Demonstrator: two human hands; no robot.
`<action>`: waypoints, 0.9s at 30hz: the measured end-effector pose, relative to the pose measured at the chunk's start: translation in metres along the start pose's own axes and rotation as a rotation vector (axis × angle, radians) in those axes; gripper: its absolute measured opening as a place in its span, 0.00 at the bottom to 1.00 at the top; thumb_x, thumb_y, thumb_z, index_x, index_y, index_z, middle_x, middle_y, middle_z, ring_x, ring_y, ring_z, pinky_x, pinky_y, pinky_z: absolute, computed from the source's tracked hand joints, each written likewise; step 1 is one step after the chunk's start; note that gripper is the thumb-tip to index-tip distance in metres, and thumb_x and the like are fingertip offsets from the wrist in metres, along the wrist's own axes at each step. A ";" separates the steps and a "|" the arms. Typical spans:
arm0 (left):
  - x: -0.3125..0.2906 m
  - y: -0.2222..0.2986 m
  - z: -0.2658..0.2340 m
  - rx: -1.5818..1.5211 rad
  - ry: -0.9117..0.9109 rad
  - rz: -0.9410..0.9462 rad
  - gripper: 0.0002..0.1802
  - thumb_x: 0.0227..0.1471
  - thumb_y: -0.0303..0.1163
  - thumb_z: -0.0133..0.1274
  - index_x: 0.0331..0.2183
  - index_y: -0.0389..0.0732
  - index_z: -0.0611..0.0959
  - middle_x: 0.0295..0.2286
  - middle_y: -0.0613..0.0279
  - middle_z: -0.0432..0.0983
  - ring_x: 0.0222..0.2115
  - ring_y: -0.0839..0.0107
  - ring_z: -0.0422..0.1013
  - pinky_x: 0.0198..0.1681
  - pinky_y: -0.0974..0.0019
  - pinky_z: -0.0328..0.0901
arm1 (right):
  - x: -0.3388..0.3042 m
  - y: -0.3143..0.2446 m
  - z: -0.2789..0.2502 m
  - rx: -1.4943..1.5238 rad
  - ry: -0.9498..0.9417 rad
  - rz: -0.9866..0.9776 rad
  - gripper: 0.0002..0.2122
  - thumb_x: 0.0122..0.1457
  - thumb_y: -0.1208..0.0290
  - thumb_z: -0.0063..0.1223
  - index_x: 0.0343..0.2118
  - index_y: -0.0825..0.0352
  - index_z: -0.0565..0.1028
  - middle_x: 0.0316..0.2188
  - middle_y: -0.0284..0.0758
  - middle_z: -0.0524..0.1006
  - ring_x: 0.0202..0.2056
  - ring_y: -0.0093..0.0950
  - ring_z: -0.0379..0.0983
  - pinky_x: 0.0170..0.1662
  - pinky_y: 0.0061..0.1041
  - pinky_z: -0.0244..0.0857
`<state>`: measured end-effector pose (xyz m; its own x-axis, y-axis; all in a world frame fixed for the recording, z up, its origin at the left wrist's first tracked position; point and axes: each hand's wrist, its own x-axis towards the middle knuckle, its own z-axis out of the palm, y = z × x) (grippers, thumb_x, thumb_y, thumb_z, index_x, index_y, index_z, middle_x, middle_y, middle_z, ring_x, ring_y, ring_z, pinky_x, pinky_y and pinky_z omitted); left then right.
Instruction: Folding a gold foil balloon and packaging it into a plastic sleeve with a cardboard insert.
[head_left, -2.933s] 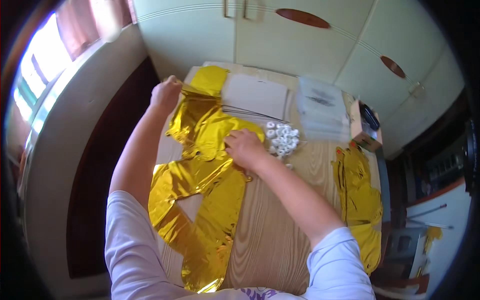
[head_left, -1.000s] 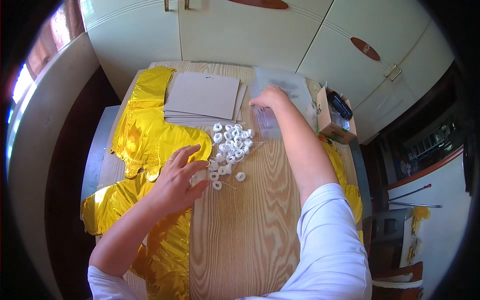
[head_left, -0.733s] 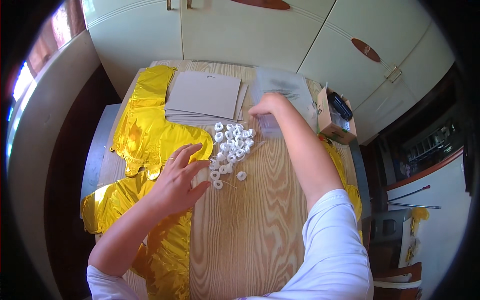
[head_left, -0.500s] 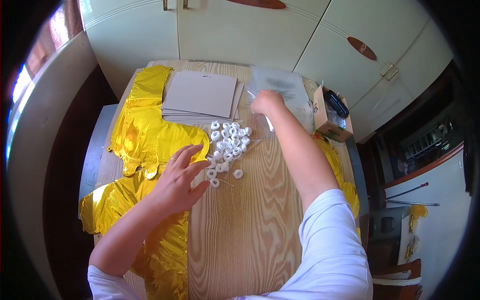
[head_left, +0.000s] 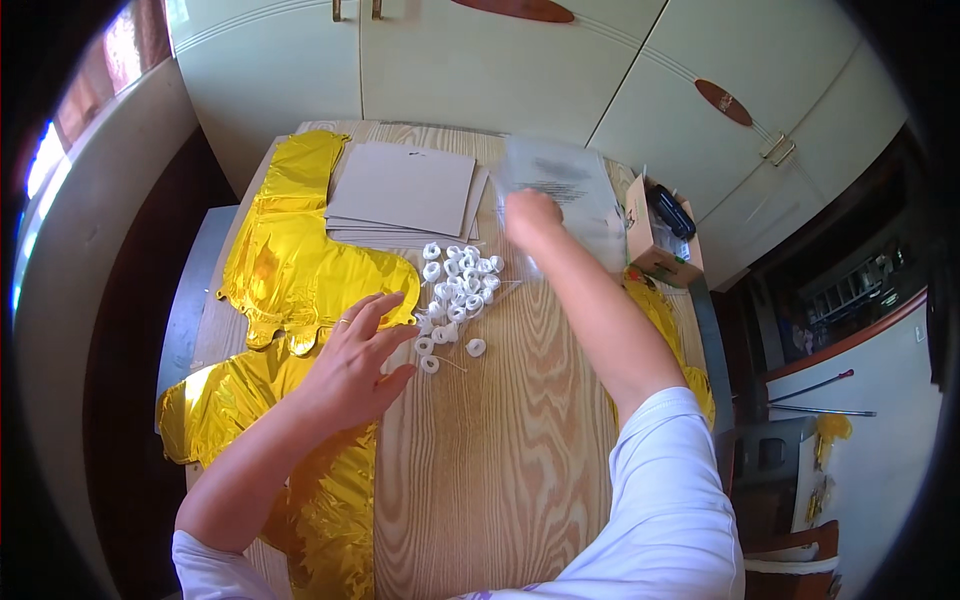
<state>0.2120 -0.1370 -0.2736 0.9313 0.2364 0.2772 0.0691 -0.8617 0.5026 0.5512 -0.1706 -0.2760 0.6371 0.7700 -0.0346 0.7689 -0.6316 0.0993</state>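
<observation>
My left hand [head_left: 352, 362] hovers with its fingers spread, empty, over the rim of a shiny gold foil balloon [head_left: 330, 270]. Just right of its fingertips lies a loose pile of small white ribbon rolls [head_left: 465, 280]. Farther off, my right hand [head_left: 534, 214] is curled closed on top of clear plastic bags [head_left: 575, 190] with dark print. Its fingertips are hidden from me, so what they pinch cannot be made out. Another piece of gold foil [head_left: 335, 500] hangs toward me below my left forearm.
Grey cardboard sheets [head_left: 405, 190] are stacked at the back of the wooden table [head_left: 490, 450]. At the right edge, an open box [head_left: 660, 250] holds a black object [head_left: 672, 210], with more gold foil [head_left: 655, 310] beside it. Pale cabinets [head_left: 480, 80] stand behind the table.
My right hand has shifted slightly toward me and turned a little over the plastic bags; a white edge beneath it no longer shows. My left hand has stayed almost still.
</observation>
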 end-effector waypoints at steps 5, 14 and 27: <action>-0.004 0.002 -0.001 0.011 -0.001 0.002 0.25 0.50 0.32 0.63 0.51 0.43 0.79 0.60 0.46 0.63 0.62 0.43 0.58 0.63 0.46 0.58 | 0.000 -0.006 -0.006 0.002 -0.012 0.006 0.13 0.59 0.75 0.53 0.44 0.68 0.82 0.46 0.44 0.82 0.48 0.43 0.79 0.47 0.41 0.76; -0.009 0.011 -0.012 0.011 -0.012 -0.041 0.24 0.51 0.32 0.63 0.51 0.43 0.80 0.60 0.45 0.62 0.62 0.43 0.58 0.63 0.47 0.58 | -0.025 0.075 -0.100 0.113 0.288 -0.090 0.09 0.56 0.74 0.51 0.34 0.71 0.81 0.37 0.51 0.81 0.43 0.45 0.80 0.47 0.38 0.73; 0.043 0.007 0.017 -1.047 -0.026 -0.456 0.33 0.60 0.42 0.58 0.60 0.36 0.68 0.61 0.46 0.60 0.62 0.51 0.59 0.64 0.51 0.59 | -0.036 0.084 -0.101 0.516 0.202 -0.076 0.09 0.56 0.71 0.54 0.36 0.70 0.80 0.36 0.51 0.81 0.40 0.46 0.79 0.47 0.38 0.71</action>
<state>0.2588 -0.1402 -0.2726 0.9040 0.4111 -0.1176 0.0823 0.1027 0.9913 0.5873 -0.2426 -0.1662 0.5949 0.7849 0.1732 0.7714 -0.4969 -0.3975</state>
